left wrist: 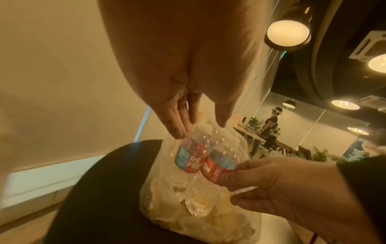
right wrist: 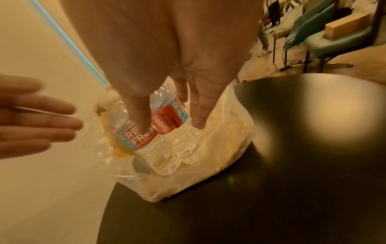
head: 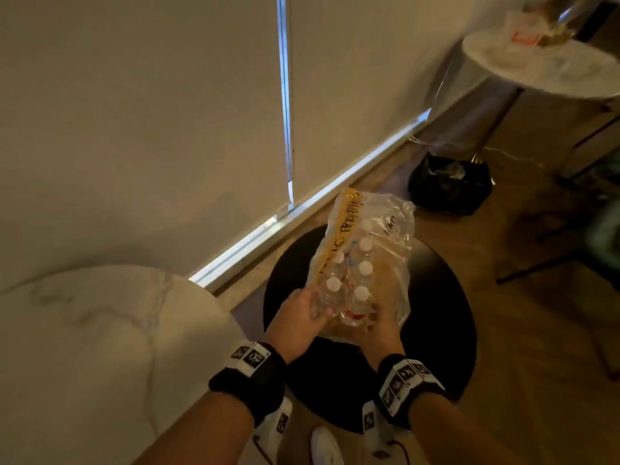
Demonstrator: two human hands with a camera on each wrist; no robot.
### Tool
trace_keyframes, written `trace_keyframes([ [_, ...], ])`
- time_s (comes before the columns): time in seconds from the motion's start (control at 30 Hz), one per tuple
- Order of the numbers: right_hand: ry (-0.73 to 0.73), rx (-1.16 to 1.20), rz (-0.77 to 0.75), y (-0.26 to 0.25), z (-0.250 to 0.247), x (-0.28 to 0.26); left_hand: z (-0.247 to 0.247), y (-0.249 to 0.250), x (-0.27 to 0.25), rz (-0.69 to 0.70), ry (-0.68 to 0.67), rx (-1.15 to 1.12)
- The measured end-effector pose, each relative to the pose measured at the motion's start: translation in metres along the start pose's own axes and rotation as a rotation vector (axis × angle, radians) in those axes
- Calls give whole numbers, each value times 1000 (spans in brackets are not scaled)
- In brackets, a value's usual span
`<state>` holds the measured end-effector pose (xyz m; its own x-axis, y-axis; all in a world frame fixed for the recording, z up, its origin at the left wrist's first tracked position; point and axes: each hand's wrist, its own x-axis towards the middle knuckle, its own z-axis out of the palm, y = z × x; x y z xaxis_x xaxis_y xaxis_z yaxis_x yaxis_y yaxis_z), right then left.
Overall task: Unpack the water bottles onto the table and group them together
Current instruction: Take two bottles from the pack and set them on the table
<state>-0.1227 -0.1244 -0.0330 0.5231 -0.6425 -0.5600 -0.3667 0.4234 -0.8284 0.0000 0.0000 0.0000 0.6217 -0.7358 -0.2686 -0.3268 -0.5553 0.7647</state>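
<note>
A torn clear plastic pack (head: 389, 226) holding several white-capped water bottles (head: 361, 294) stands on a round black table (head: 439, 317). My left hand (head: 317, 312) reaches the pack's near left bottle; in the left wrist view its straight fingers (left wrist: 177, 130) touch that bottle (left wrist: 188, 158) near the neck. My right hand (head: 372, 325) grips the near bottles. Its thumb lies on one red and blue label (right wrist: 135, 138) and its fingers (right wrist: 198, 122) lie beside the second bottle (right wrist: 177, 113). A white marble table (head: 100, 347) is at the lower left.
A pale blind and wall run along the left. A black bag (head: 449, 186) lies on the wood floor beyond the black table. Another white round table (head: 536, 72) with clutter stands at the far right. Chair legs (head: 553, 260) are at the right.
</note>
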Motion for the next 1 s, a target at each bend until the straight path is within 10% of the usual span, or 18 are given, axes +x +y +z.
trace_keyframes([
  [0.17,72,-539,-28,-1,-1,38,45,-19,61,-117,59,139],
  [0.47,76,-683,-81,-10,-7,38,57,-24,66,-105,96,117],
  [0.73,-33,-873,-380,-45,36,-76,-32,-14,-67,49,278,-196],
  [1.0,-398,-863,-414,24,178,-213,-124,-122,-268,-127,486,-333],
])
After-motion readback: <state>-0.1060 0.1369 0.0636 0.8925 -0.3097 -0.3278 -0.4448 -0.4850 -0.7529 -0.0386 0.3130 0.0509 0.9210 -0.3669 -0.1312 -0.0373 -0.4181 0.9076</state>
